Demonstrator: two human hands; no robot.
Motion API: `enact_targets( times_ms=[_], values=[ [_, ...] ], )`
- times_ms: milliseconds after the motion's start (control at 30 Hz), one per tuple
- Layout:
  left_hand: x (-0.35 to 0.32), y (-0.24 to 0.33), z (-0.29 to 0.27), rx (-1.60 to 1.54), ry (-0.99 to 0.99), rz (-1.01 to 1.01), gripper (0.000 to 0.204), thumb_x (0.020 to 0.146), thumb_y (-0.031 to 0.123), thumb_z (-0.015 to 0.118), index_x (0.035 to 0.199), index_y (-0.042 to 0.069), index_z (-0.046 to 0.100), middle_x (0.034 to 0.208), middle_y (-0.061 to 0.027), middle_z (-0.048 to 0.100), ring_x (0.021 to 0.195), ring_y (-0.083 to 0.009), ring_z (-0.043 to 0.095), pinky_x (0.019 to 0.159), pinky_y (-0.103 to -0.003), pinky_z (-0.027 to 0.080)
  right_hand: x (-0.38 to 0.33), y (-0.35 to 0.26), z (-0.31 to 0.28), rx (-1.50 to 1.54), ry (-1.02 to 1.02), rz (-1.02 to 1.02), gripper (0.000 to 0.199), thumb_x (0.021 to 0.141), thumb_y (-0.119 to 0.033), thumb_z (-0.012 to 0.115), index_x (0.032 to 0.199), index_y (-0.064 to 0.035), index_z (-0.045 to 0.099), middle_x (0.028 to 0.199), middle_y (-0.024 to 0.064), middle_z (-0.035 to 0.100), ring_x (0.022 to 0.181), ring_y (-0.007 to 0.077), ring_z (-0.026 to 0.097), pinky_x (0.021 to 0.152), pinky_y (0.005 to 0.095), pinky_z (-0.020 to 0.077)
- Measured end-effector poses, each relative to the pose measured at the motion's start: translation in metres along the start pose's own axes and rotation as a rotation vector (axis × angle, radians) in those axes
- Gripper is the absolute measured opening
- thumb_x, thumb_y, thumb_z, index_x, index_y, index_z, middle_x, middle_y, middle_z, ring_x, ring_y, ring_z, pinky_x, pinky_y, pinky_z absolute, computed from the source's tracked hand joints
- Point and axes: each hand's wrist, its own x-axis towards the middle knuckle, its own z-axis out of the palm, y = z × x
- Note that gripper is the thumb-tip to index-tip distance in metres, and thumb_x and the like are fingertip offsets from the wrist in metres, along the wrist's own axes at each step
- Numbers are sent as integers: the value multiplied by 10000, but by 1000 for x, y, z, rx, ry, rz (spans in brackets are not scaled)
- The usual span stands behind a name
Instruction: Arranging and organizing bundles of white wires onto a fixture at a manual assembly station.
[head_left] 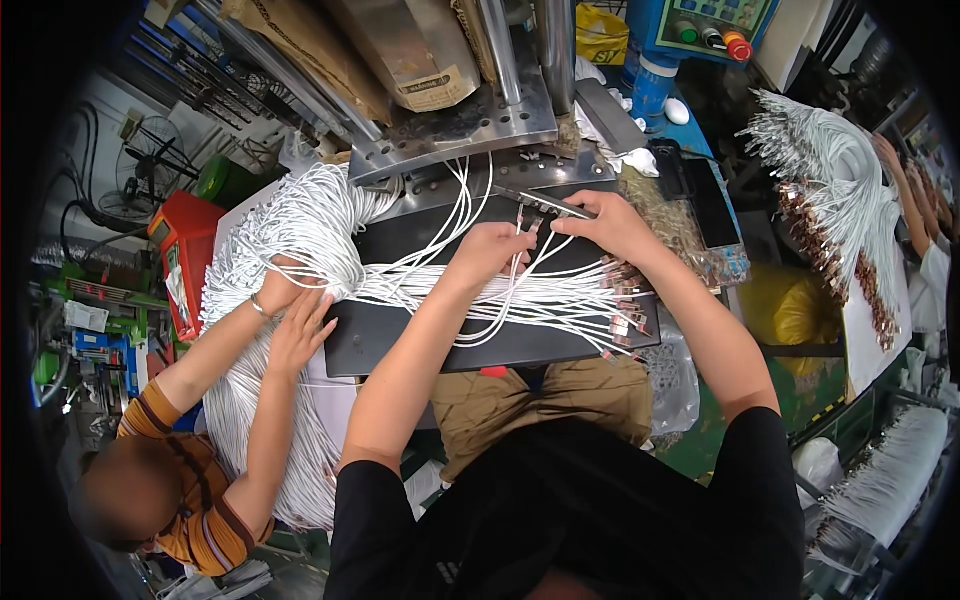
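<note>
Above the near edge of the press, my left hand point(493, 250) pinches white cables with small metal connector ends. My right hand point(612, 228) has its thumb and fingers closed on the right end of a narrow dark metal bar point(540, 203), which slants beside the connector ends. Under both hands, a spread of white cables point(570, 290) lies across a black board point(450, 352). Copper-coloured and metal connectors point(622, 318) gather at its right side. Several cables loop from the left hand down toward the board. My fingers hide how the connectors meet the bar.
The steel press point(455, 145) with upright columns stands just beyond my hands. At left, a co-worker's hands point(290, 310) rest on a large white cable bundle point(290, 225). A control box point(710, 30) and a dark tray point(710, 200) are at right, with more hanging cables point(830, 170).
</note>
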Motion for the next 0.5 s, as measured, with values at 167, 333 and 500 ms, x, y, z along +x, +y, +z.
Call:
enact_targets(
  times_ms=[167, 333, 500],
  values=[
    [-3, 1, 8, -40, 33, 4, 188, 946, 248, 686, 889, 71, 671, 780, 8, 660, 671, -72, 624, 615, -218, 458, -7, -9, 1, -40, -99, 54, 495, 780, -365, 833, 1098, -9, 705, 857, 109, 730, 759, 173, 673, 714, 313, 501],
    [0, -3, 8, -81, 38, 37, 171, 951, 230, 679, 900, 66, 673, 784, 2, 665, 662, -74, 624, 622, -217, 466, -3, -3, 0, 70, -91, 38, 458, 791, -318, 832, 1102, -7, 703, 846, 92, 730, 756, 154, 669, 706, 298, 495],
    [-4, -1, 9, -70, 54, 29, 177, 955, 225, 668, 909, 54, 677, 793, -9, 672, 664, -77, 627, 629, -217, 472, -6, -8, 1, 55, -106, 36, 441, 792, -306, 832, 1095, -10, 707, 849, 88, 729, 759, 149, 667, 709, 294, 494]
  ],
)
